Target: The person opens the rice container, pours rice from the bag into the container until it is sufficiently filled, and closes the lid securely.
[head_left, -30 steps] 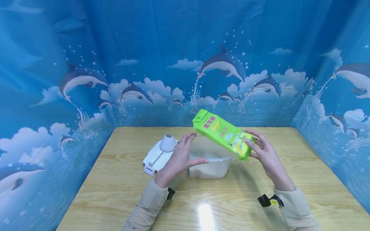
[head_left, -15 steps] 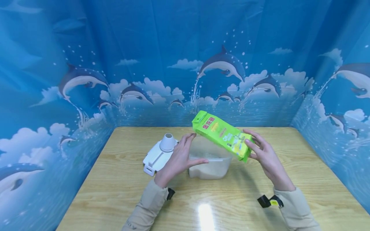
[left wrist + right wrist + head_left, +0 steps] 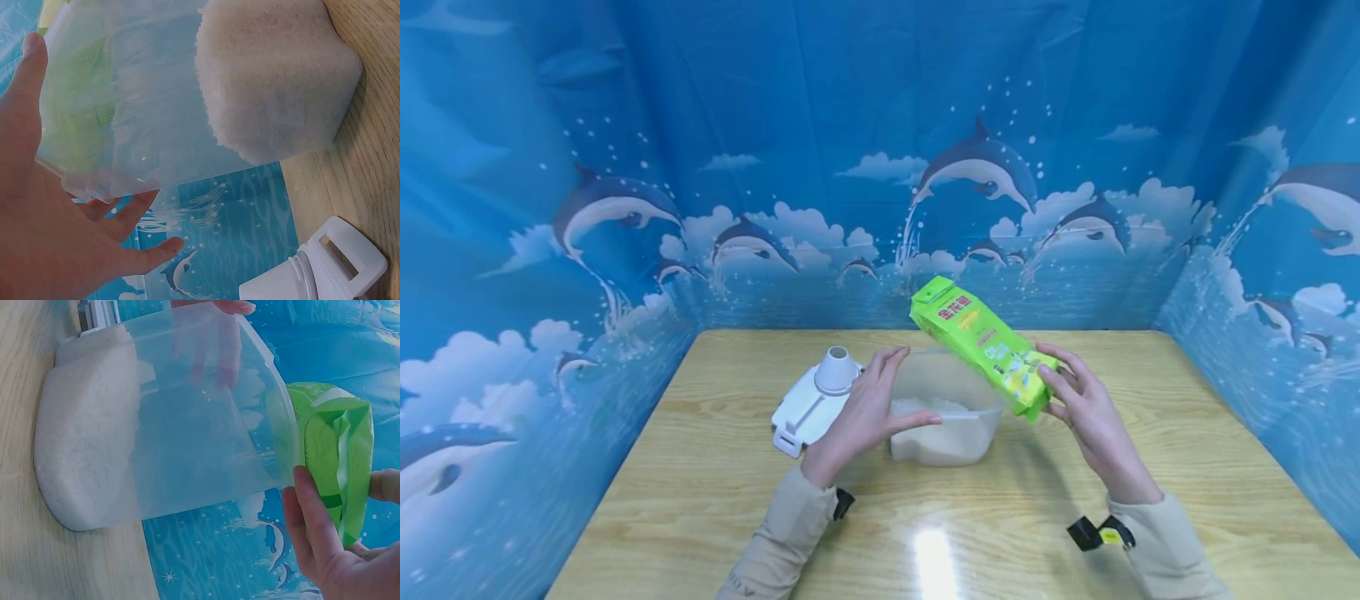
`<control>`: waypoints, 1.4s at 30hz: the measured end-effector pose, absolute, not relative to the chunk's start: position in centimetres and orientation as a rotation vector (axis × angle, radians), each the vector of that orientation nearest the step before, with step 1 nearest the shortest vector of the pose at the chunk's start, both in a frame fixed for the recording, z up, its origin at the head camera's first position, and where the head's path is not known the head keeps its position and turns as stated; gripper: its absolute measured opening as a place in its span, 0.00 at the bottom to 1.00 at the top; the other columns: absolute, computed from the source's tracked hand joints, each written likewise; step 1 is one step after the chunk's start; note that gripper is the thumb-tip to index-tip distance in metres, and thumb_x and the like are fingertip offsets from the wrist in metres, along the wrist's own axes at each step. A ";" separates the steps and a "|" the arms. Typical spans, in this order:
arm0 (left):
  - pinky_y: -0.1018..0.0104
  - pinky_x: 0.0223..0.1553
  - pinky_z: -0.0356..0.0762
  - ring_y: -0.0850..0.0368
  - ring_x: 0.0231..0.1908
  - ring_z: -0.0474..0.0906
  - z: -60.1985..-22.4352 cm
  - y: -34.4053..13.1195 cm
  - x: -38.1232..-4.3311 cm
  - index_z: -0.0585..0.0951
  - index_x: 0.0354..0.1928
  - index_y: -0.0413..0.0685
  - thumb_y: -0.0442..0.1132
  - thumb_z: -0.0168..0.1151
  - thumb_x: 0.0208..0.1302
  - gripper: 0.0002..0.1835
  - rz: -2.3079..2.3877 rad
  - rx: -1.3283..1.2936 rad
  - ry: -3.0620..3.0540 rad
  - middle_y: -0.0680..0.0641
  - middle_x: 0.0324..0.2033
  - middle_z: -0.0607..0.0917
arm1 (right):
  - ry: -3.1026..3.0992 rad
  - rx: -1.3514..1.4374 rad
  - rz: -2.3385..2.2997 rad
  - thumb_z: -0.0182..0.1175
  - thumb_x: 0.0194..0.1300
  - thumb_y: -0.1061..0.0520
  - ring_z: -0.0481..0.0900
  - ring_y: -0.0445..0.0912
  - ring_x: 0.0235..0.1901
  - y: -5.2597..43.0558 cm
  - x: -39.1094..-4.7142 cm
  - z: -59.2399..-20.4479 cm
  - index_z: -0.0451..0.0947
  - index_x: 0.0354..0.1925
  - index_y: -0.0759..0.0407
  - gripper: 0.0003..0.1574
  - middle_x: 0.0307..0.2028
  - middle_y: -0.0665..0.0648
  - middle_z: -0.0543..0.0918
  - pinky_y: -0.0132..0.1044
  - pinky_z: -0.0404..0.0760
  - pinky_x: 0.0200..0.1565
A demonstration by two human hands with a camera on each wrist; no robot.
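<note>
A clear plastic bin (image 3: 943, 442) stands on the table, with white rice (image 3: 269, 81) filling its lower part. My left hand (image 3: 865, 408) holds the bin at its upper left, thumb along the near side and fingers around the far side. Above the bin's right rim, my right hand (image 3: 1086, 417) grips the lower right end of a green rice bag (image 3: 985, 342). The bag slants, its end with the hang hole up and to the left. From the right wrist view, my right fingers (image 3: 315, 515) lie by the bin's rim. The bag's opening cannot be made out.
Left of the bin lies a white lid (image 3: 808, 408) with a handle and a cone-shaped cup (image 3: 837, 372) on it, partly behind my left hand. A blue dolphin-print curtain (image 3: 880, 167) borders the wooden table (image 3: 700, 500) at the back and sides.
The bag's upper end has swung up and to the right, so the bag slants more steeply. My right hand has shifted slightly; the left hand and the bin stay in place.
</note>
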State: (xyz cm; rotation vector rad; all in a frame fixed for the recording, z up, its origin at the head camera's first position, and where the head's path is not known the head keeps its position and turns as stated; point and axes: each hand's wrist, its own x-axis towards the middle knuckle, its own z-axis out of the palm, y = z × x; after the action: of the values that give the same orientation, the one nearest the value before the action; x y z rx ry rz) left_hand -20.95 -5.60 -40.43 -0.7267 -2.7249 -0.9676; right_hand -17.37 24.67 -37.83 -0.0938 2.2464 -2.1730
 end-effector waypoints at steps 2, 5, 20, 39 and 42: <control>0.39 0.67 0.67 0.40 0.69 0.65 -40.4 -5.6 -21.0 0.58 0.78 0.43 0.65 0.76 0.51 0.60 -0.970 -0.726 -2.728 0.39 0.72 0.63 | 2.231 -0.093 -2.196 0.55 0.77 0.46 0.80 0.37 0.50 24.6 -17.4 -37.9 0.55 0.77 0.56 0.39 0.55 0.49 0.74 0.32 0.84 0.50; 0.39 0.67 0.68 0.40 0.69 0.65 -40.4 -5.6 -21.0 0.58 0.78 0.43 0.64 0.76 0.51 0.59 -0.971 -0.728 -2.719 0.38 0.72 0.63 | 2.201 -0.096 -2.245 0.55 0.78 0.47 0.79 0.37 0.50 24.6 -17.3 -38.0 0.57 0.75 0.53 0.35 0.56 0.50 0.73 0.32 0.85 0.49; 0.40 0.68 0.67 0.41 0.70 0.65 -40.3 -5.6 -21.0 0.58 0.78 0.45 0.65 0.76 0.51 0.59 -0.993 -0.709 -2.733 0.40 0.72 0.63 | 2.148 -0.095 -2.378 0.56 0.77 0.51 0.79 0.38 0.49 24.4 -17.3 -38.3 0.61 0.72 0.50 0.30 0.56 0.51 0.72 0.31 0.85 0.47; 0.39 0.68 0.66 0.41 0.70 0.64 -40.3 -5.6 -21.0 0.57 0.78 0.45 0.64 0.75 0.51 0.60 -1.003 -0.720 -2.742 0.40 0.73 0.62 | 2.152 -0.034 -2.466 0.54 0.78 0.50 0.78 0.36 0.50 25.0 -17.4 -38.5 0.51 0.79 0.58 0.40 0.56 0.48 0.71 0.29 0.84 0.48; 0.39 0.68 0.66 0.40 0.70 0.64 -40.3 -5.6 -21.0 0.57 0.78 0.44 0.64 0.76 0.51 0.60 -1.006 -0.723 -2.735 0.40 0.73 0.63 | 2.136 -0.015 -2.492 0.54 0.78 0.49 0.78 0.36 0.51 25.2 -17.5 -38.6 0.50 0.79 0.57 0.41 0.57 0.48 0.70 0.28 0.83 0.48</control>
State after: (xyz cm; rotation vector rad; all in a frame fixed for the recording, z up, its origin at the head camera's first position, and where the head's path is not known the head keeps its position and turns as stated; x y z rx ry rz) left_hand -20.98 -5.59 -40.30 -0.7234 -2.7345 -1.0055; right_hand -17.46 25.24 -38.60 -0.0153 2.1357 -2.4917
